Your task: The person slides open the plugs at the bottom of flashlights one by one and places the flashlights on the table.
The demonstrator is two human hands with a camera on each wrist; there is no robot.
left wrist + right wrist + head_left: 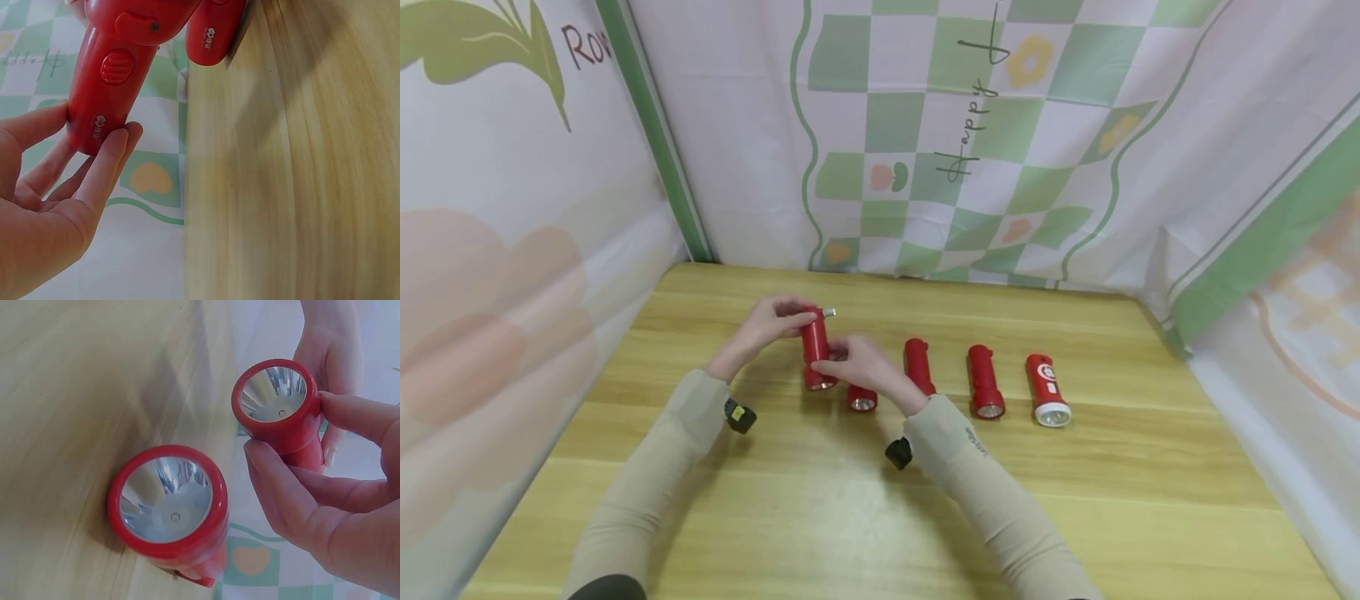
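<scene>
Green-and-white checked fabric point(895, 121) hangs along the far edge of a pale wood-grain table point(820, 517). The left hand point(772, 323) grips the tail, and the right hand point(861, 365) pinches the head, of a red cylindrical plastic flashlight point(815, 342) over the table's far half, left of centre. Three similar red flashlights point(982, 375) and a red flashlight with a white head point(1043, 379) line up towards the right edge. A small silvery piece point(830, 312) shows beside the gripped tail.

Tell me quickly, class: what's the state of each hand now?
Left hand: closed, holding a red flashlight by its rear.
Right hand: closed, holding the same flashlight by its front.
</scene>
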